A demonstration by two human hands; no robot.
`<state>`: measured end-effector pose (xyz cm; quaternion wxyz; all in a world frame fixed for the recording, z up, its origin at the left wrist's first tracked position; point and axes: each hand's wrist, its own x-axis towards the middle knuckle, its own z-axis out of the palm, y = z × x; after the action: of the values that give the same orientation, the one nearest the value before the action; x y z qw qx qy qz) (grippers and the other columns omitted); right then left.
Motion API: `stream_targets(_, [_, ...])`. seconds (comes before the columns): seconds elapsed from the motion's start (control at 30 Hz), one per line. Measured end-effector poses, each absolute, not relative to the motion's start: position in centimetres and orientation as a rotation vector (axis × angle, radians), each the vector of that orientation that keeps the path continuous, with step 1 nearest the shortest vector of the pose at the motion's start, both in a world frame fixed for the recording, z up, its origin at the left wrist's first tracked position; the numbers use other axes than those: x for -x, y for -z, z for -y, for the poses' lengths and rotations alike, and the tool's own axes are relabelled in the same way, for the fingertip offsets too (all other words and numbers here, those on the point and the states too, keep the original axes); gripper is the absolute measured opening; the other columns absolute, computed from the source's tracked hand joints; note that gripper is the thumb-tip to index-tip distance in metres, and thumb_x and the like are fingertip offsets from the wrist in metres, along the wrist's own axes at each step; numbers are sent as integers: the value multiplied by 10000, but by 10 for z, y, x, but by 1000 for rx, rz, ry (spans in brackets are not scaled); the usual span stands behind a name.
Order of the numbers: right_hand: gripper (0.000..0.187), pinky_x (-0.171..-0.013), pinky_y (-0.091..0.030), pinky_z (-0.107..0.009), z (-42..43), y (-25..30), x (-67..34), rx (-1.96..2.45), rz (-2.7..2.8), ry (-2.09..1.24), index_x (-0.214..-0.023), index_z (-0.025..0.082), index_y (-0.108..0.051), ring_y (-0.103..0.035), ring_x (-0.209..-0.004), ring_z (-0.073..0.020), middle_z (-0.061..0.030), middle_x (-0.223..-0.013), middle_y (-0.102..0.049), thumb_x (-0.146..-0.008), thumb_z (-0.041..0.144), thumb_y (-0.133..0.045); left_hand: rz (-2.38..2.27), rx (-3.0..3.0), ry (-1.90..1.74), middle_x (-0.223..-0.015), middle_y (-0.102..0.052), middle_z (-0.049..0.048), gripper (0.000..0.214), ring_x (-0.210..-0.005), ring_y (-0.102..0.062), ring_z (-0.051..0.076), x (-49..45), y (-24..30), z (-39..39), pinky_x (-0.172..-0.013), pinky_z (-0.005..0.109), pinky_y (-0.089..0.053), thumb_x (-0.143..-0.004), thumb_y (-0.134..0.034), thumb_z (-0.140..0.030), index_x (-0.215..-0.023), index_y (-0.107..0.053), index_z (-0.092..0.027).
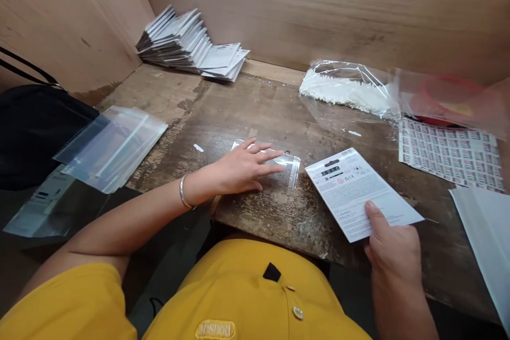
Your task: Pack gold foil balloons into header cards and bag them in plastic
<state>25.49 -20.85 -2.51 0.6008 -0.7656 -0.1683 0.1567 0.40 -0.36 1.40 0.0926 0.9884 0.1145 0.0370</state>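
Note:
My left hand (243,167) lies flat with fingers stretched out on a clear plastic sleeve (289,170) in the middle of the worn wooden table (255,111). My right hand (392,252) pinches the near corner of a white printed card (356,191), thumb on top, holding it just above the table to the right of the sleeve. The card's printed side faces up and its far edge points toward the sleeve's open end.
A pile of clear sleeves (113,146) lies at the left, over a black bag (32,133). Stacked white cards (187,42) sit at the back left. A plastic bag of white pieces (346,90), a sticker sheet (450,154) and white sheets (486,234) are at the right. Plywood walls enclose the table.

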Motion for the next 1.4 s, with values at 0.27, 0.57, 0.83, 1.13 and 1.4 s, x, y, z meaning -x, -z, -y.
stream_targets(0.27, [391, -850, -572, -440, 199, 19, -255, 1914, 718, -270, -980, 126, -714, -702, -944, -301, -140, -1040, -739, -740, 434, -688, -627, -2845, 37, -1590, -166, 184, 745, -1480, -126, 315, -36, 26, 4, -1178, 512, -104, -945, -393, -568, -1500, -252, -93])
stream_targets(0.57, [361, -703, -585, -413, 184, 19, -244, 2098, 981, -219, -815, 134, -727, -719, -829, -347, -182, -842, -751, -757, 472, -619, -624, -2859, 38, -1594, -148, 174, 785, -1486, -99, 298, -35, 30, 4, -1185, 502, -68, -936, -334, -632, -1506, -237, -102])
stream_targets(0.83, [375, -709, -597, -416, 189, 20, -247, 2029, 784, -275, -845, 118, -723, -722, -830, -321, -178, -913, -753, -698, 458, -665, -584, -2859, 78, -1601, -120, 163, 786, -1487, -87, 302, -34, 25, 3, -1183, 504, -80, -937, -329, -641, -1513, -233, -115])
stream_targets(1.13, [379, -750, -594, -447, 176, 15, -250, 2023, 742, -377, -829, 122, -723, -722, -844, -337, -179, -920, -754, -664, 458, -669, -561, -2817, 104, -1602, -173, 82, 676, -1485, -64, 328, -34, 24, 8, -1165, 571, -99, -970, -328, -569, -1519, -247, -182])
stream_targets(1.4, [326, -699, -602, -408, 178, 15, -242, 2024, 855, -457, -765, 144, -718, -728, -793, -320, -158, -852, -760, -680, 454, -663, -539, -2806, 59, -1599, -195, 82, 650, -1483, -81, 331, -32, 27, 8, -1156, 588, -96, -977, -315, -551, -1520, -242, -202])
